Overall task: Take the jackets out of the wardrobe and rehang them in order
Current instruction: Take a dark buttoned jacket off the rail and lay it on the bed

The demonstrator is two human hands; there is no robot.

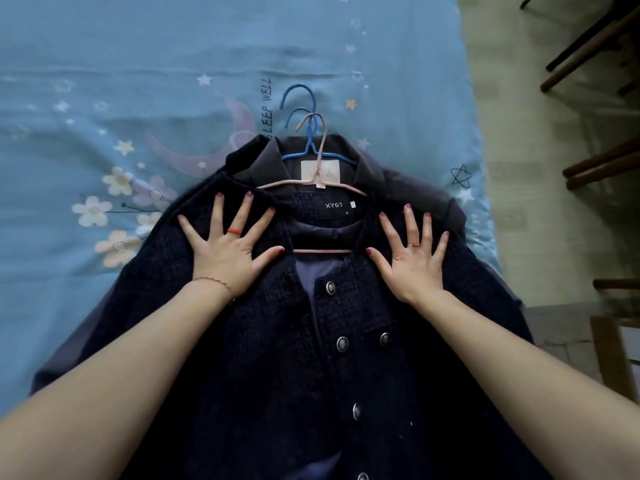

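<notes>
A dark navy tweed jacket with round metal buttons (346, 358) lies face up on the light blue star-printed bed sheet (138, 64), on its pale pink wire hanger (318, 188). It tops a stack: under it, on the far side, shows a dark grey collared jacket (398, 174) on a blue hanger (304, 133). The left hand (230, 244) and right hand (412, 252) lie flat with fingers spread wide on the tweed shoulders, holding nothing. So the jackets seem to be out of the wardrobe; sorting and rehanging appear left to do.
</notes>
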